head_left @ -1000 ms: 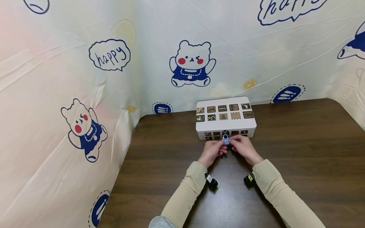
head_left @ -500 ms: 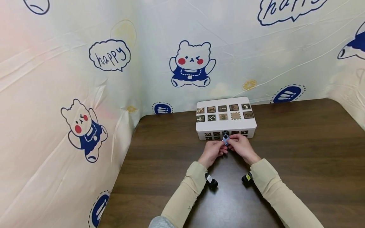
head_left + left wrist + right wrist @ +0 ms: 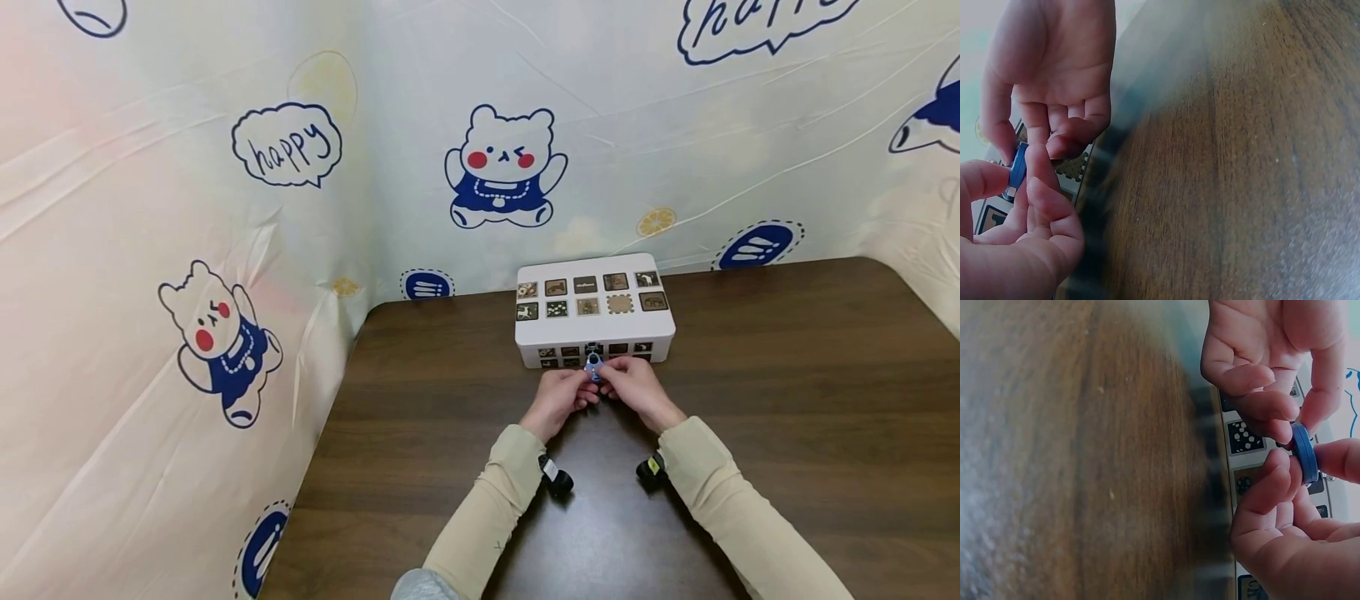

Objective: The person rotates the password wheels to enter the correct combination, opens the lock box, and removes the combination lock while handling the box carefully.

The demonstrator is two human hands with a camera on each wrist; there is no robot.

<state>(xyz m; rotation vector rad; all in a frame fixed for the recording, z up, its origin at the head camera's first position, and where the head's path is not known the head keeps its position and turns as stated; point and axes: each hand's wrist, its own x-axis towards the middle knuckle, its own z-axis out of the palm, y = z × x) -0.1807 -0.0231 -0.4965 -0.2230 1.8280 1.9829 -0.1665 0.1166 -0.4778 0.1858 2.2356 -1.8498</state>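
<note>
A small blue padlock (image 3: 594,368) stands against the front of the white box (image 3: 592,332), at its clasp (image 3: 593,347). My left hand (image 3: 558,398) pinches the padlock's left side between thumb and fingers. From the other side my right hand (image 3: 636,390) grips it too, thumb on one face and fingers on the other. In the left wrist view the padlock (image 3: 1018,167) shows edge-on between both hands' fingertips. The right wrist view likewise gives its blue edge (image 3: 1305,455), with much of its body covered by fingers.
The box, printed with small dark picture squares, sits at the back of the brown wooden table (image 3: 435,417). Behind it hangs a pale curtain (image 3: 405,167) with cartoon bears. Each wrist carries a small black camera, such as the left one (image 3: 557,479).
Since a second ago my right hand has shifted slightly left, its fingertips further over the padlock. The left hand, padlock and box keep their places.
</note>
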